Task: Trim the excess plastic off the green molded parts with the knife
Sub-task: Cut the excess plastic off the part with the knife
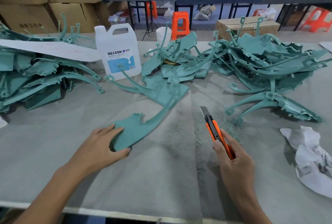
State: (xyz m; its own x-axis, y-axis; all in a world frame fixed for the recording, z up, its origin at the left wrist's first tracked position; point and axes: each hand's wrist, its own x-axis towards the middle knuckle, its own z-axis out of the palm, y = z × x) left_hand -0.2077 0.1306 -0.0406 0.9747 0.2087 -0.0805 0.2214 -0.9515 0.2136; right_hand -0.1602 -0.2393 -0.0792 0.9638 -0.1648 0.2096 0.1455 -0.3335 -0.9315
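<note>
A flat green molded part with a long curved arm lies on the grey cloth in front of me. My left hand grips its near end, fingers over the top and thumb under the edge. My right hand holds an orange utility knife with its blade out, pointing away from me, about a hand's width right of the part and not touching it. Green shavings are scattered around the knife.
Heaps of green parts lie at the left, centre and right. One loose part rests at the right. A white jug stands behind, with a crumpled white rag at the near right. Boxes and orange stools stand beyond the table.
</note>
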